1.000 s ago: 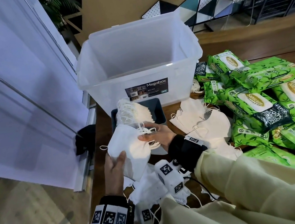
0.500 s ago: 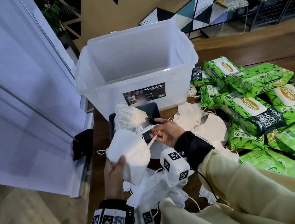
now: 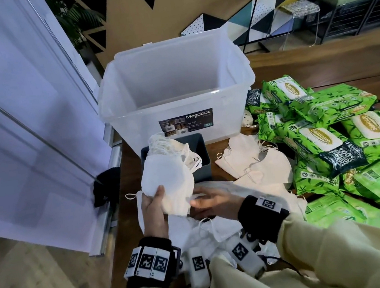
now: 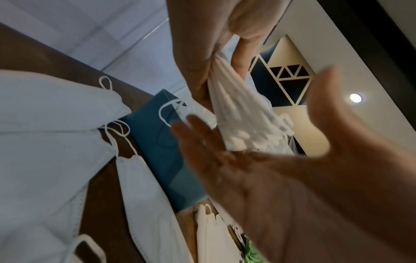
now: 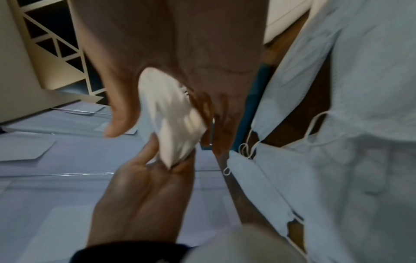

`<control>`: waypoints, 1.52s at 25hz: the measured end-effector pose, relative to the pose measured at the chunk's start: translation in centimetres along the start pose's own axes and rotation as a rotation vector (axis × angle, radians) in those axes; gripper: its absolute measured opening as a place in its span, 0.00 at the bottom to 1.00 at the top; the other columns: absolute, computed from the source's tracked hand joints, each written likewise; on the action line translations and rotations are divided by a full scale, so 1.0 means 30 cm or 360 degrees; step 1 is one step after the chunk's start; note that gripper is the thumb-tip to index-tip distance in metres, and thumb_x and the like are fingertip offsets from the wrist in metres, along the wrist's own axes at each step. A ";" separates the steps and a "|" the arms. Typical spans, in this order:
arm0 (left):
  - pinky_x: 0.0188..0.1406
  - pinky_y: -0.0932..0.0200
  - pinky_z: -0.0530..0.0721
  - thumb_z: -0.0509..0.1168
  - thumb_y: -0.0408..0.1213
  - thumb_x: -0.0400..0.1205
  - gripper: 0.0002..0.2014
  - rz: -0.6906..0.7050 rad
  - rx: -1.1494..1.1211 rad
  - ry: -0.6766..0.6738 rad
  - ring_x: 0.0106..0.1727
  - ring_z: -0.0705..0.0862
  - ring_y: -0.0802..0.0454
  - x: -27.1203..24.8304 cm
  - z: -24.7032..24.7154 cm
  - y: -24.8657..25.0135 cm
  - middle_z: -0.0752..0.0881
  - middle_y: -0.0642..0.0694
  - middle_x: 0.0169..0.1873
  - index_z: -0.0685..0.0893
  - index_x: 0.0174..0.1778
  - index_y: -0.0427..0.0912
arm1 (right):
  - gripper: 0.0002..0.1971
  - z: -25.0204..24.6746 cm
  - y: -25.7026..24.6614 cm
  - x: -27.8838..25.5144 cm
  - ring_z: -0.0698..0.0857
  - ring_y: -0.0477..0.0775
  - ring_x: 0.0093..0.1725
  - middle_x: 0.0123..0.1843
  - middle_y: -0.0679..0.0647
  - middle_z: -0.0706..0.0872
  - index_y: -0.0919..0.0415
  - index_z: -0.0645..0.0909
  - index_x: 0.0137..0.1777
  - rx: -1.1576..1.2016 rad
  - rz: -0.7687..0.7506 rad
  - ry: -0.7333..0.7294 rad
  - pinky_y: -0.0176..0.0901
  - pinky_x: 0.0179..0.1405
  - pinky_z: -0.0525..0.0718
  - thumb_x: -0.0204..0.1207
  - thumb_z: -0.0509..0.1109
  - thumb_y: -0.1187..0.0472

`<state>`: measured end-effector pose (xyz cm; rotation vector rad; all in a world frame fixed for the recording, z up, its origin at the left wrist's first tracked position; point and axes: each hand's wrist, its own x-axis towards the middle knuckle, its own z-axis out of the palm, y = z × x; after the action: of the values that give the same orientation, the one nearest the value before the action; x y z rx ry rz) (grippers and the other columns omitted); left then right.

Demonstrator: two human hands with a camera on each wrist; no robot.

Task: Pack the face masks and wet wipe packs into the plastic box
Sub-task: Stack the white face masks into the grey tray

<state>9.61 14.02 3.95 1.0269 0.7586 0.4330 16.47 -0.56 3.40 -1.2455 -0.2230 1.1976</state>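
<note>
My left hand grips a stack of white face masks by its lower edge, held up just in front of a small dark bin that has more masks in it. Beneath the stack's lower right corner lies my right hand, fingers straight and holding nothing. In the left wrist view the stack fans out from my left fingers, with the right palm open below. Behind the bin stands the clear plastic box. Green wet wipe packs are heaped on the right.
Loose masks lie on the wooden table between the bin and the wipes, and more lie under my wrists. A white glass partition runs along the table's left edge. Chairs and shelving stand beyond the table.
My right hand has come back from the small bin to under the stack's lower edge. My left hand has kept hold of the stack and lifted it slightly toward the bin.
</note>
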 end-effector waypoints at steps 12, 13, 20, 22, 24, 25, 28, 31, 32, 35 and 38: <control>0.39 0.64 0.88 0.68 0.20 0.75 0.24 0.0237 0.0815 -0.0397 0.53 0.84 0.44 0.220 -0.025 0.236 0.84 0.37 0.56 0.75 0.67 0.36 | 0.31 -0.063 -0.311 0.177 0.83 0.58 0.63 0.64 0.61 0.84 0.62 0.73 0.72 -0.1417 -0.0395 0.0495 0.44 0.62 0.78 0.69 0.76 0.68; 0.39 0.68 0.87 0.69 0.22 0.75 0.21 0.0274 0.0984 -0.0393 0.52 0.84 0.43 0.251 -0.016 0.256 0.85 0.36 0.56 0.77 0.65 0.33 | 0.30 -0.063 -0.340 0.202 0.83 0.59 0.61 0.63 0.62 0.84 0.62 0.73 0.72 -0.1450 -0.0402 0.0517 0.43 0.58 0.79 0.69 0.76 0.68; 0.56 0.48 0.82 0.68 0.29 0.78 0.05 0.0211 0.1246 -0.0334 0.51 0.85 0.41 0.394 -0.122 0.204 0.87 0.34 0.51 0.85 0.48 0.38 | 0.30 -0.125 -0.355 0.278 0.82 0.58 0.63 0.63 0.63 0.84 0.63 0.73 0.72 -0.1644 -0.0417 0.0551 0.39 0.59 0.76 0.68 0.74 0.72; 0.43 0.57 0.82 0.60 0.25 0.82 0.07 0.0106 0.1573 -0.0209 0.43 0.84 0.43 0.414 -0.193 0.137 0.86 0.30 0.49 0.84 0.43 0.35 | 0.29 -0.168 -0.354 0.252 0.80 0.53 0.63 0.63 0.61 0.84 0.63 0.74 0.72 -0.1593 -0.0453 0.0603 0.30 0.53 0.71 0.69 0.74 0.73; 0.29 0.70 0.77 0.53 0.21 0.81 0.14 -0.0242 0.2049 -0.0619 0.39 0.82 0.47 0.370 -0.202 0.057 0.86 0.33 0.46 0.83 0.42 0.36 | 0.29 -0.197 -0.342 0.227 0.80 0.52 0.62 0.64 0.59 0.84 0.62 0.74 0.72 -0.1530 -0.0451 0.0636 0.27 0.50 0.69 0.70 0.73 0.72; 0.26 0.76 0.75 0.51 0.20 0.81 0.16 -0.0414 0.2135 -0.0805 0.41 0.82 0.49 0.352 -0.186 0.019 0.86 0.34 0.48 0.84 0.48 0.35 | 0.29 -0.206 -0.328 0.225 0.80 0.53 0.63 0.64 0.59 0.84 0.61 0.74 0.72 -0.1484 -0.0454 0.0640 0.28 0.52 0.71 0.70 0.73 0.71; 0.36 0.81 0.74 0.51 0.22 0.83 0.21 -0.0612 0.1733 -0.0707 0.45 0.81 0.60 0.357 -0.085 0.040 0.86 0.37 0.57 0.80 0.67 0.39 | 0.29 -0.225 -0.278 0.235 0.81 0.58 0.65 0.64 0.59 0.85 0.62 0.74 0.71 -0.1316 -0.0488 0.0605 0.46 0.68 0.76 0.68 0.75 0.70; 0.35 0.78 0.77 0.50 0.20 0.84 0.19 -0.0479 0.1744 -0.0892 0.33 0.84 0.66 0.407 0.000 0.130 0.87 0.36 0.49 0.80 0.66 0.32 | 0.28 -0.238 -0.242 0.236 0.83 0.55 0.62 0.61 0.57 0.85 0.64 0.76 0.69 -0.1182 -0.0473 0.0567 0.51 0.69 0.77 0.68 0.75 0.72; 0.33 0.75 0.79 0.51 0.19 0.83 0.18 -0.0416 0.1826 -0.0985 0.31 0.85 0.63 0.404 0.007 0.158 0.87 0.37 0.44 0.80 0.64 0.28 | 0.27 -0.234 -0.233 0.237 0.83 0.53 0.60 0.60 0.57 0.85 0.64 0.76 0.68 -0.1157 -0.0465 0.0559 0.48 0.68 0.77 0.68 0.75 0.72; 0.29 0.71 0.82 0.52 0.15 0.80 0.14 -0.0455 0.1829 -0.1087 0.25 0.85 0.63 0.444 0.025 0.209 0.88 0.49 0.27 0.83 0.49 0.24 | 0.24 -0.209 -0.218 0.274 0.84 0.56 0.60 0.60 0.60 0.86 0.65 0.79 0.64 -0.1069 -0.0475 0.0577 0.50 0.67 0.78 0.67 0.75 0.73; 0.23 0.71 0.79 0.57 0.14 0.76 0.13 -0.0302 0.1615 -0.0922 0.21 0.82 0.61 0.484 0.048 0.256 0.84 0.48 0.20 0.82 0.35 0.32 | 0.23 -0.188 -0.194 0.321 0.84 0.54 0.59 0.58 0.58 0.87 0.65 0.79 0.64 -0.1052 -0.0494 0.0635 0.45 0.64 0.78 0.67 0.75 0.73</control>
<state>20.60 26.14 5.96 1.8856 0.5155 -0.4795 27.85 4.49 1.63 -1.9111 -0.5200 0.5935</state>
